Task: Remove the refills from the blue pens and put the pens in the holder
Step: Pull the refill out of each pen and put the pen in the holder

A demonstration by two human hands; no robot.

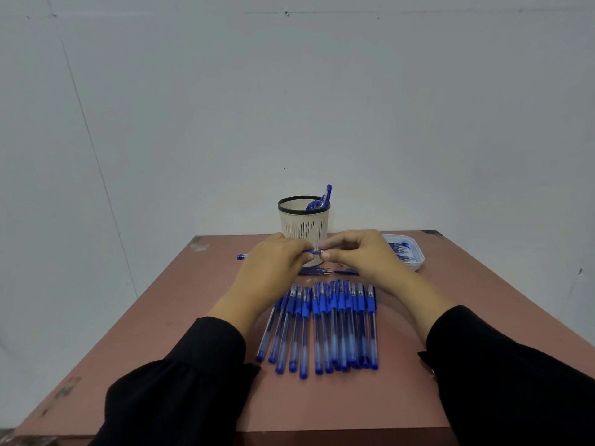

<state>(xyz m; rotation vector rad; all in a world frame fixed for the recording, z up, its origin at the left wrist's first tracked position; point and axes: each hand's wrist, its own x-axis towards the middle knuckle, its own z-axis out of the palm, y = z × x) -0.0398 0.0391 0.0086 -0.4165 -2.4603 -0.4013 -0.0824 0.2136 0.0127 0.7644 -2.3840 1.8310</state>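
Blue pen [314, 252] held crosswise before the holder [303, 220], left hand [273, 262] gripping barrel, right hand [360, 252] pinching tip end. Light, stiff, probably slick plastic; grip the rubber collar. Row of pens [322, 323] waits below.

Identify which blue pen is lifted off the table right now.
The pen gripped between the left hand and right hand, before the holder; the row lies flat.

Clear glossy plastic pens [325, 326], slotted plastic holder [303, 225], matt scuffed table [161, 317]
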